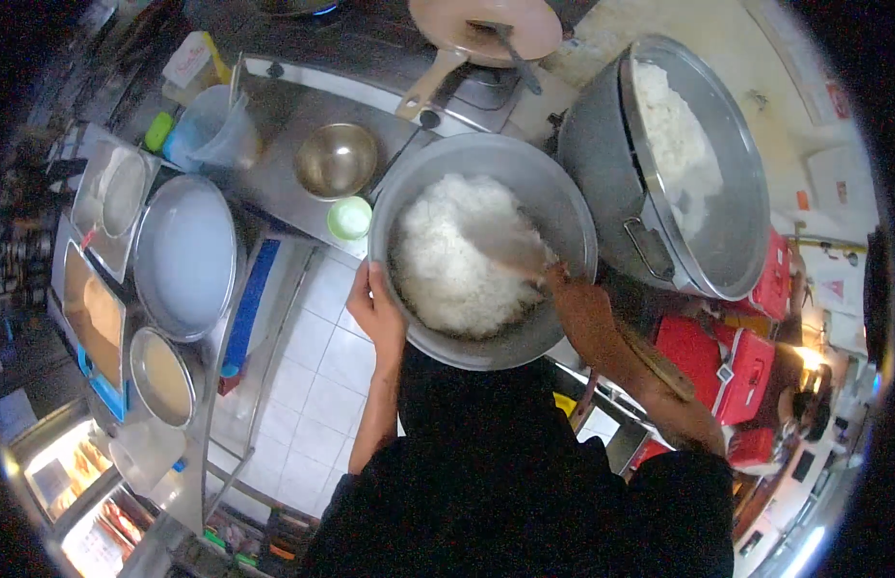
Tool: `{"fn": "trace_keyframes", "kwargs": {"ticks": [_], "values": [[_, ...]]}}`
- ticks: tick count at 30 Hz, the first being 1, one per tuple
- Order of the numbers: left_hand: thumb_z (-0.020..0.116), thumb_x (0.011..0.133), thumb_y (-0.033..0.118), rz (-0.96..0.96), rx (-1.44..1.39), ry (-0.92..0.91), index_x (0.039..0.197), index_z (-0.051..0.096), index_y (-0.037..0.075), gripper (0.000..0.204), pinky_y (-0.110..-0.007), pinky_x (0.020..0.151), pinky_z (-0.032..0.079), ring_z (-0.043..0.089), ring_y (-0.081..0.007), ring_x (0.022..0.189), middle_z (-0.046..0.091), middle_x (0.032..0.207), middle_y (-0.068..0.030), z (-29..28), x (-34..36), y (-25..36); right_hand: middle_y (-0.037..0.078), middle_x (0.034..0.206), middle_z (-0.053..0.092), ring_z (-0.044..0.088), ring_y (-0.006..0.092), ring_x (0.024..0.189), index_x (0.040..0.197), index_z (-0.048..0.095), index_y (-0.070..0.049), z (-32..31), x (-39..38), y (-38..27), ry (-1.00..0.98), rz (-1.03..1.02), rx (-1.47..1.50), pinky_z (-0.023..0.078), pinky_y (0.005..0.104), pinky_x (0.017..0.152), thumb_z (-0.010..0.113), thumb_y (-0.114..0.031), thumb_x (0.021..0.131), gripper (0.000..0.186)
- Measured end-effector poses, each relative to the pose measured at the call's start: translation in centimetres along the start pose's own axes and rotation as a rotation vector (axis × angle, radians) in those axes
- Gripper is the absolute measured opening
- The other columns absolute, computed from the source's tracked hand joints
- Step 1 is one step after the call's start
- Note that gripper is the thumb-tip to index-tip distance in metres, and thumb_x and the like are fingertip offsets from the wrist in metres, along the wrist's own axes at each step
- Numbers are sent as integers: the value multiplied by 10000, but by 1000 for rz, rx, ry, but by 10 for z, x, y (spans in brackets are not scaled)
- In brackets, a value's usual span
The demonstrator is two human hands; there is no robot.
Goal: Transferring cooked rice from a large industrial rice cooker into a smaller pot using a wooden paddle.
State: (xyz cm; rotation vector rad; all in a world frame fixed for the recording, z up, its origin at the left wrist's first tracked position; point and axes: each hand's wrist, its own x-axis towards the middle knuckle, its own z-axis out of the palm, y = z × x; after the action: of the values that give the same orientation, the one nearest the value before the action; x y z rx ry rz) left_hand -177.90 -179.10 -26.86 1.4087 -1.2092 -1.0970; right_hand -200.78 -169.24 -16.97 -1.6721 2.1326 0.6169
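In front of me stands a wide grey metal basin with a mound of white cooked rice inside. My left hand grips its near-left rim, thumb up at the edge. At the right side of the basin, my right hand is closed round a long-handled wooden paddle. The handle runs back along my forearm. Its blade is smeared by motion and lies over the right part of the rice, so I cannot tell how deep it sits.
A big tilted pot with more rice stands to the right, near red cool boxes. Beyond the basin are a pan, a steel bowl and a green cup. Round metal containers line the left counter.
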Motion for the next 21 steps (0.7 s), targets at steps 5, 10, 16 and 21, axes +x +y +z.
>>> {"fn": "trace_keyframes", "kwargs": {"ticks": [5,10,16,21], "values": [[446,910,202,-64,-8,48,962,568,-70,303,-277,675,410,497,-144,736,590,800,-99,1,-1,-3,175,722,615,632,309,630,1157,435,-6,-9,-74,40,3,-152,-5,511,416,495,456,-82,814,352],[424,920,196,-41,-83,-30,868,561,-36,274,-261,610,376,442,-122,683,530,739,-40,2,-4,4,190,762,613,635,284,590,1157,450,-28,-44,-97,74,-329,-10,907,510,380,460,445,-172,897,297],[457,922,310,-157,-207,-5,934,563,-45,370,-304,691,427,509,-159,784,575,869,-77,-8,-8,-11,51,706,534,560,139,558,998,549,-6,-61,-164,136,-408,66,1463,487,252,480,506,-199,895,223],[458,918,334,-150,-79,60,1055,534,-62,425,-351,745,443,529,-207,878,563,995,-132,-20,-3,-32,55,747,570,564,123,661,1020,533,-17,-109,-219,212,73,204,1721,490,268,567,516,-122,879,177]]}}
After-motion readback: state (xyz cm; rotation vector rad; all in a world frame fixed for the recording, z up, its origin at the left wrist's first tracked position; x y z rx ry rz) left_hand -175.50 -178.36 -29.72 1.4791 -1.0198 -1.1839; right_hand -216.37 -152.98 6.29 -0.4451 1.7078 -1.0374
